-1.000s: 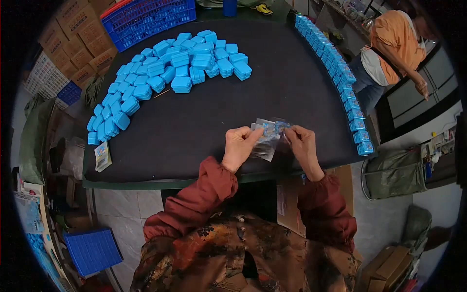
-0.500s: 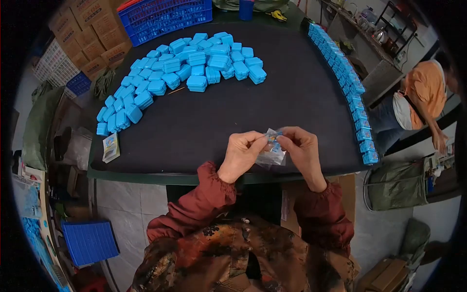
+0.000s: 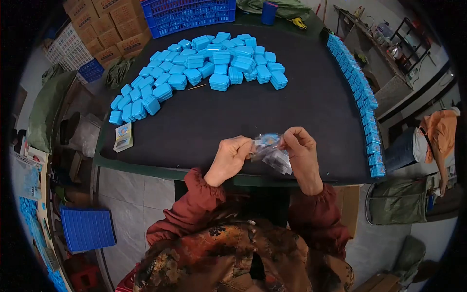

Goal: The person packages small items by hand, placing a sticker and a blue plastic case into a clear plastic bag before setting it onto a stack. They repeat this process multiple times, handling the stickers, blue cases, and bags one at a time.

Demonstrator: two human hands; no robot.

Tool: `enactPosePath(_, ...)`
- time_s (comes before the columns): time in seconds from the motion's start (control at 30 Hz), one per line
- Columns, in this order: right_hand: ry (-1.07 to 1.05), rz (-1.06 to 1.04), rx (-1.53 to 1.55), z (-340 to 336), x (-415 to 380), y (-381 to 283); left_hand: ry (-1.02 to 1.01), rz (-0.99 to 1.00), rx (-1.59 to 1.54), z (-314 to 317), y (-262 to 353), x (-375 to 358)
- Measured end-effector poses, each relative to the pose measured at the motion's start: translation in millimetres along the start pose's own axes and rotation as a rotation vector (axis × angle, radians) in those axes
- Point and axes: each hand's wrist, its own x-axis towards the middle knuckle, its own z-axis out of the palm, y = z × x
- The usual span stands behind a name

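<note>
Between my hands is a small clear plastic bag (image 3: 270, 140) with a blue and orange print, stretched sideways just above the table's near edge. My left hand (image 3: 229, 156) pinches its left end between thumb and fingers. At the other end, my right hand (image 3: 302, 153) grips the bag's edge with thumb and forefinger. More crinkled clear plastic (image 3: 279, 161), with pale patches, overlaps the table just below. Small light-blue lidded boxes (image 3: 220, 82) lie in a big heap beyond my hands. A stack of printed leaflets (image 3: 123, 137) rests at the left edge.
A long row of blue boxes in clear wrapping (image 3: 372, 136) lines the table's right edge. At the back stands a blue crate (image 3: 189, 18) beside a blue cup (image 3: 269, 13). A thin stick (image 3: 197, 87) lies by the heap. Another person (image 3: 433, 138) is at the right.
My hands have moved apart, and the bag that was bunched between them is now spread wider. The whole view has shifted, and the person at the right has moved a little.
</note>
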Motion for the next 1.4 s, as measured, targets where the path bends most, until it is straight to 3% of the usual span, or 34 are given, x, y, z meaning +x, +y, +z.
enactPosePath(0.1, 0.036, 0.100, -0.033, 23.7, -6.1, -5.8, 0.121, 0.064, 0.257, -1.2, 3.6, -4.5)
enactPosePath(0.23, 0.036, 0.168, -0.212, 28.8, -14.1, -3.9, 0.210, 0.086, 0.225, -0.7, 1.5, -7.1)
enactPosePath(0.33, -0.032, 0.180, -0.174, 21.4, -11.9, 0.9, 0.199, 0.096, 0.249, -5.8, 0.8, -4.7)
enactPosePath(0.4, -0.069, 0.146, -0.160, 25.6, -19.1, -3.8, 0.209, 0.279, 0.312, -13.4, -8.7, -0.3)
enactPosePath(0.43, -0.097, 0.107, -0.146, 28.4, -22.6, -6.4, 0.216, 0.276, 0.317, -15.1, -9.8, -2.3)
enactPosePath(0.53, -0.093, 0.093, -0.169, 33.2, -24.4, -4.9, 0.076, 0.115, 0.224, -18.8, -9.1, -4.2)
enactPosePath(0.6, -0.110, 0.116, -0.237, 30.9, -23.9, -3.7, -0.003, -0.247, -0.355, -19.3, -7.7, -1.9)
enactPosePath(0.77, -0.142, 0.037, -0.449, 32.1, -28.3, 0.3, -0.034, -0.222, -0.302, -21.7, -20.2, 5.8)
enactPosePath(0.87, -0.113, -0.256, -0.561, 27.8, -28.1, 4.5, 0.133, -0.152, -0.372, -13.2, -36.1, 7.7)
enactPosePath(1.1, -0.032, -0.403, -0.620, 35.1, -35.3, 4.1, 0.043, -0.160, -0.246, -1.9, -36.4, -3.6)
enactPosePath(1.23, -0.183, -0.343, -0.520, 31.4, -29.3, 16.1, -0.008, -0.229, -0.225, -11.8, -35.3, 0.2)
enactPosePath(1.3, -0.268, -0.355, -0.330, 34.7, -24.2, 19.1, -0.046, -0.228, -0.230, -15.9, -35.3, -2.3)
enactPosePath(1.4, -0.268, -0.413, -0.337, 29.6, -14.4, 21.1, -0.065, -0.250, -0.184, -25.7, -31.8, -2.4)
